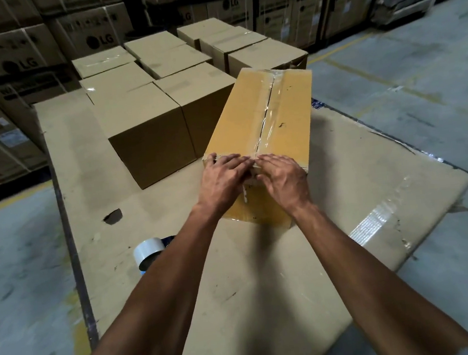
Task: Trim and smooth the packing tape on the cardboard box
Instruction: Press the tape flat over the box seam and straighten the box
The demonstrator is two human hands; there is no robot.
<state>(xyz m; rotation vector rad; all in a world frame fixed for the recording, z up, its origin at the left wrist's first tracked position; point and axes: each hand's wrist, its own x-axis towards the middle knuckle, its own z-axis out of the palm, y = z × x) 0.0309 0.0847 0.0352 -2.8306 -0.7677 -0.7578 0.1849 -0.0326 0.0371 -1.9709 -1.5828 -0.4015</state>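
A long yellow-brown cardboard box [238,124] lies on a flat cardboard sheet, its top seam covered by a strip of clear packing tape [272,105] running lengthwise. Both hands rest at the near top edge of the box, where the tape folds over the end. My left hand [222,177] lies flat with fingers pointing right onto the tape end. My right hand [282,176] lies flat beside it, fingertips meeting the left hand's over the seam. Neither hand grips anything. The tape end itself is hidden under the fingers.
A tape roll in a dispenser [149,252] sits on the cardboard sheet [267,275] near my left forearm. Several sealed brown boxes [145,129] stand close behind and left of the yellow box. Stacked cartons [18,64] line the back wall. Concrete floor [418,68] lies to the right.
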